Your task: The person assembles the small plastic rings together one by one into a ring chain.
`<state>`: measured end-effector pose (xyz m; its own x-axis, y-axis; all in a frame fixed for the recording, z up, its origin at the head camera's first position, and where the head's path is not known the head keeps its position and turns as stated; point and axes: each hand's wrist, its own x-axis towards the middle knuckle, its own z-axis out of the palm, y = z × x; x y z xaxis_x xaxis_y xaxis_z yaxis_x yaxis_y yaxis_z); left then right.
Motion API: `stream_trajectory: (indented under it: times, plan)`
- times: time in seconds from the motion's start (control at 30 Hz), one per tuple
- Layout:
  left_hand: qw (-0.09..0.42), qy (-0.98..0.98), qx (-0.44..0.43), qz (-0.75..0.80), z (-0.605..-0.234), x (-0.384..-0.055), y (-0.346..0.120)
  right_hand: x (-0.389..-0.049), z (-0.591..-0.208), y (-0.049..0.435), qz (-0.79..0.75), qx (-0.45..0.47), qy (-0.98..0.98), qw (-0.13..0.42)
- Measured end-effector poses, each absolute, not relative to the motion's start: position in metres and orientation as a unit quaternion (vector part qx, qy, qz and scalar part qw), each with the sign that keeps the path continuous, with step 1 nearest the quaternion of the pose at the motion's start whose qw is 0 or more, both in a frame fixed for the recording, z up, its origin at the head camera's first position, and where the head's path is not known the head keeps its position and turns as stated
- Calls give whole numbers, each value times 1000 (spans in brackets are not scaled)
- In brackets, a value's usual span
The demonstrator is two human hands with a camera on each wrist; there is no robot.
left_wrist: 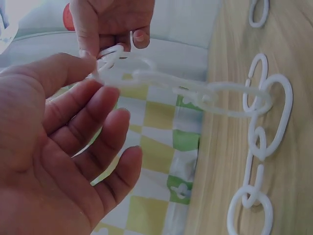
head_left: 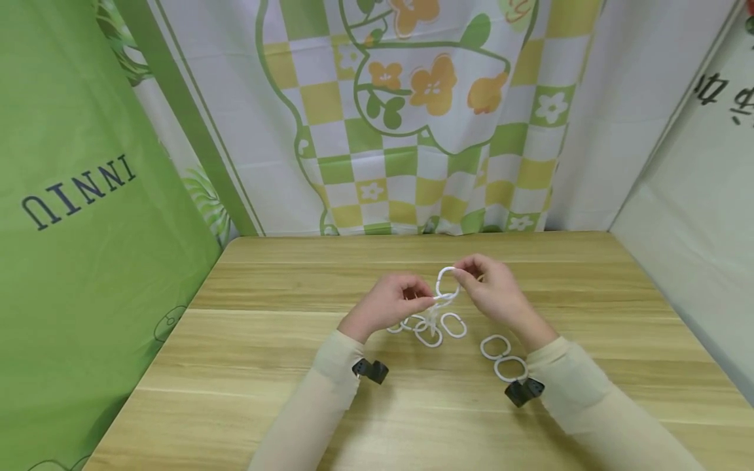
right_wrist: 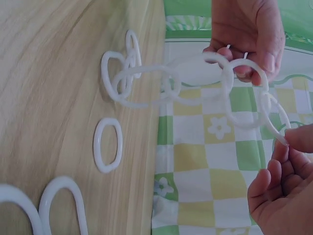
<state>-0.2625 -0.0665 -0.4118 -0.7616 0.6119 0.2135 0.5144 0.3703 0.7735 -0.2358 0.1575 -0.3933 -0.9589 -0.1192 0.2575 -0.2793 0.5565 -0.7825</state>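
Observation:
Above the table, my left hand (head_left: 385,306) pinches a white plastic oval link between thumb and forefinger, its other fingers loosely bent. My right hand (head_left: 496,292) pinches an adjoining white link (right_wrist: 277,115) at its end, holding it higher and tilted. In both wrist views these two links loop through each other. From the left hand's link, a white chain (left_wrist: 226,87) of several links hangs down, its lower links (left_wrist: 288,115) lying on the wood. The right wrist view shows a single loose link (right_wrist: 97,147) lying beside the chain.
Two more white links (head_left: 511,379) lie against each other on the wooden table (head_left: 265,373), near the right wrist. A patterned curtain (head_left: 365,144) hangs behind the table's far edge. Green cloth (head_left: 76,281) stands at the left, white cloth (head_left: 695,216) at the right.

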Motion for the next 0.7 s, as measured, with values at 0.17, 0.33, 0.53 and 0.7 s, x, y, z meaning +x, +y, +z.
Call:
stream_trajectory:
  times: [0.17,0.33,0.53,0.7]
  plan:
    - [71,819,312,476,-411,-262,-68,-233,-390,153,491,98,-860,101]
    - [68,808,291,508,-409,-261,-68,-229,-389,148,510,94,-848,110]
    - [53,796,300,524,-406,-259,-66,-225,-388,144,528,90,-836,120]
    - [43,796,290,530,-405,-258,-65,-221,-389,145,532,87,-835,111]
